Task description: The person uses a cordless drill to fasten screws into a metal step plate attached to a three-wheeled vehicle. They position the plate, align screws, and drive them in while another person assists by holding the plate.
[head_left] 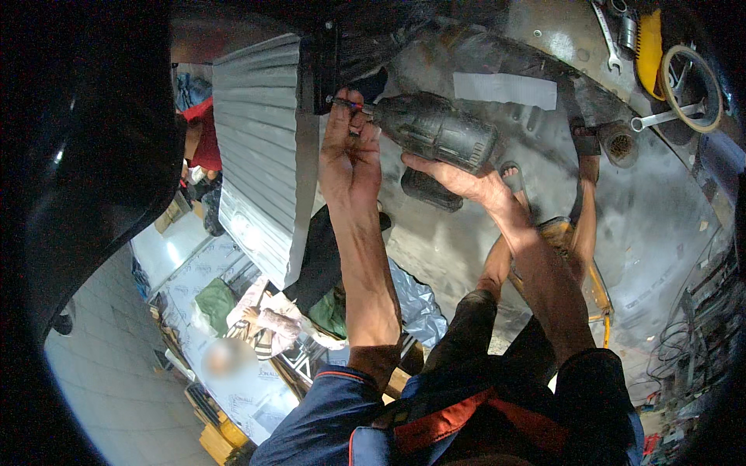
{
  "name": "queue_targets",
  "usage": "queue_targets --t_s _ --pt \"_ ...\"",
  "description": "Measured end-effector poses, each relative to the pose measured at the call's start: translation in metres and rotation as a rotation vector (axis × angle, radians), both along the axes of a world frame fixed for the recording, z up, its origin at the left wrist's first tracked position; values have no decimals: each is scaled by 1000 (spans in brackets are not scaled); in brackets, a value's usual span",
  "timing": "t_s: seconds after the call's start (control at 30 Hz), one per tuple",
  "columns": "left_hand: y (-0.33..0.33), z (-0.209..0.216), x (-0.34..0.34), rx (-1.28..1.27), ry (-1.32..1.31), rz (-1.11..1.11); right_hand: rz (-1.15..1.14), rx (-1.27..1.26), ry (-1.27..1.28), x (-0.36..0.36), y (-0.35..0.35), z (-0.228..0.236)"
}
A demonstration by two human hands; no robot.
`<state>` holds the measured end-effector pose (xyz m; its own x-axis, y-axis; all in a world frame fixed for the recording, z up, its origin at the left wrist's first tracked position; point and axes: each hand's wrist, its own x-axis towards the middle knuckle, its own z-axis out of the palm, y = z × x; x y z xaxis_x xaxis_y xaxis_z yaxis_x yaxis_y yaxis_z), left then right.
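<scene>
My right hand is wrapped round the handle of a black cordless drill, which points left. Its battery base shows below my wrist. At the drill's front end, my left hand has its fingers curled round the driver bit, which shows some red and blue. The bit's tip meets a dark upright metal bar, where a small screw head seems to show; my fingers partly hide the contact. Beside the bar stands a ribbed light-grey panel.
At the upper right, a round dark surface bears a wrench, a yellow-handled tool and a tape roll. A yellow-framed stool stands below my right arm. Another person is at the lower left. A large dark shape fills the left.
</scene>
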<state>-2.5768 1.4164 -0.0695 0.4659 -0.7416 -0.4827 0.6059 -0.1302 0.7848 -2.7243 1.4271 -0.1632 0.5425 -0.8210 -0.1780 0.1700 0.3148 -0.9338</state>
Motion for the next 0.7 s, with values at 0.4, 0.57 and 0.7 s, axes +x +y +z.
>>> queue_targets --t_s 0.4,0.57,0.7 --pt "-2 2 11 -33 110 -36 118 -11 -20 11 -8 -4" --pt "-6 7 15 11 35 -19 157 100 -98 23 -10 -10" --pt "-6 7 19 99 -90 47 82 16 -60 28 -8 -8"
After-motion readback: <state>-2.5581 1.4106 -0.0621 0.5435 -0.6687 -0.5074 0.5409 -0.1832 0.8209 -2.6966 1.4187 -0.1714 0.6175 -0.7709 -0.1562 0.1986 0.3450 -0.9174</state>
